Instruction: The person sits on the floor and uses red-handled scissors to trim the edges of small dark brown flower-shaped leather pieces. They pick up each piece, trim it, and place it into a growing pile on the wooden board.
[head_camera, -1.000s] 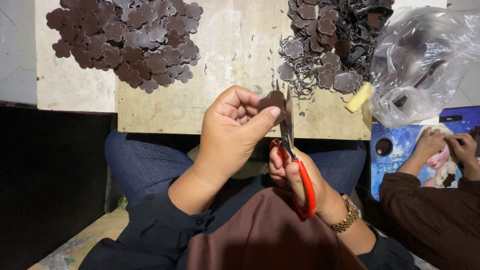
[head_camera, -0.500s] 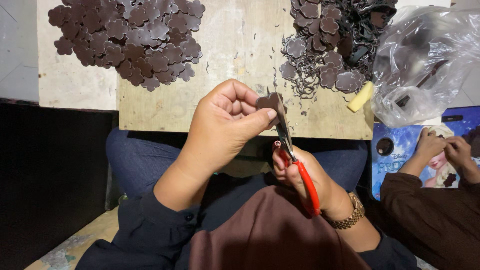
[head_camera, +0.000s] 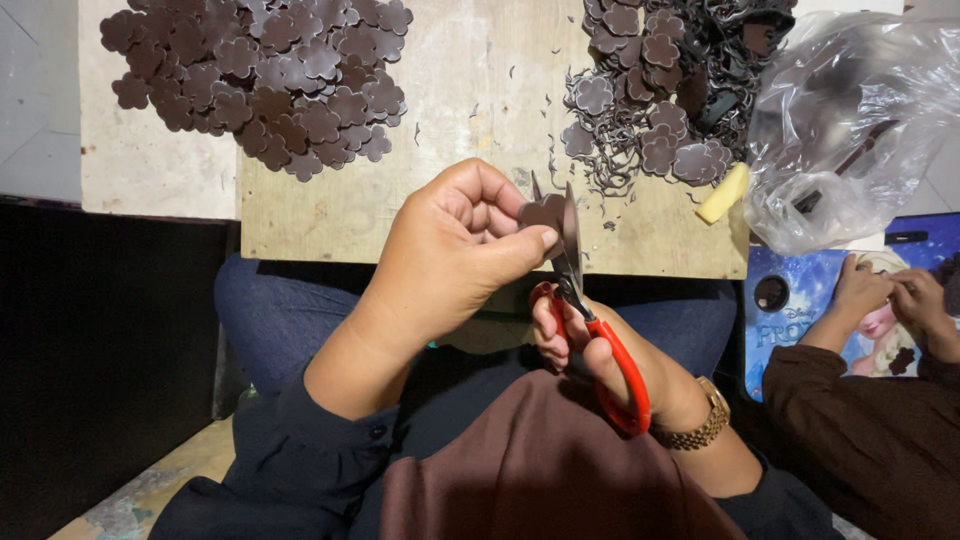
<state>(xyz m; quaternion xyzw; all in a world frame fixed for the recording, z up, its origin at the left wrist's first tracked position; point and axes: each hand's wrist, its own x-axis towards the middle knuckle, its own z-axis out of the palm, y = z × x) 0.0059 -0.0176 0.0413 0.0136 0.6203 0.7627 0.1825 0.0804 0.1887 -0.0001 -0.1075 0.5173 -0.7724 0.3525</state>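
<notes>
Wooden board (head_camera: 470, 215), left hand (head_camera: 455, 250) pinching brown piece (head_camera: 545, 212), scissors (head_camera: 590, 330)

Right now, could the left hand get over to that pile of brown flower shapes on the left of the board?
Probably yes. The left hand pinches a small brown piece against the scissors, so it would have to let go first. The board between it and the pile lies bare.

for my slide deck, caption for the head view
Left hand holds a dark flower-shaped piece; right hand trims it with red-handled scissors.
</notes>
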